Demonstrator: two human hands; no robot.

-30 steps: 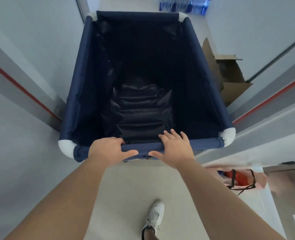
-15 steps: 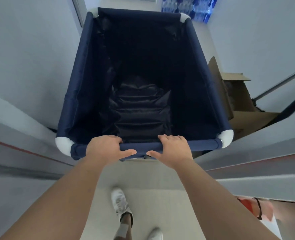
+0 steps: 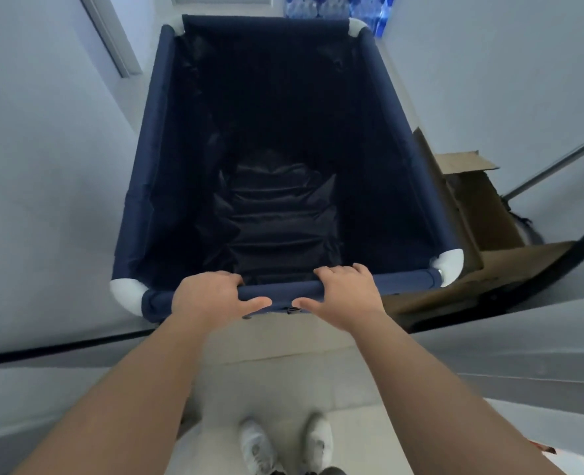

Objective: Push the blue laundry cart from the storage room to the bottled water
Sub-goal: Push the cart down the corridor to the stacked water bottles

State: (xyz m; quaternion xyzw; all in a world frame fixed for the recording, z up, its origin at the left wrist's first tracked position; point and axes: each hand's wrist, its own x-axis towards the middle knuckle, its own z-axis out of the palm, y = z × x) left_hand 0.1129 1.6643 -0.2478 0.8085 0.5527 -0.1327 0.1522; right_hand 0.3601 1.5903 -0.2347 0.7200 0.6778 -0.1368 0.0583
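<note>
Left hand point(image 3: 208, 296) and right hand point(image 3: 347, 293) clamp side by side over the near rail of the blue laundry cart point(image 3: 153, 138), centred to steer it straight. Bottled water point(image 3: 321, 5) sits just beyond, at top of frame; cardboard box point(image 3: 486, 214) flanks right.

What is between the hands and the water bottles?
In the head view, the blue cart fills the stretch from the left hand and right hand to the water bottles.

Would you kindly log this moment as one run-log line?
left hand: gripping near rail | right hand: gripping near rail | navy fabric laundry cart: in corridor | blue-wrapped bottled water packs: directly ahead | open cardboard box: right
</note>
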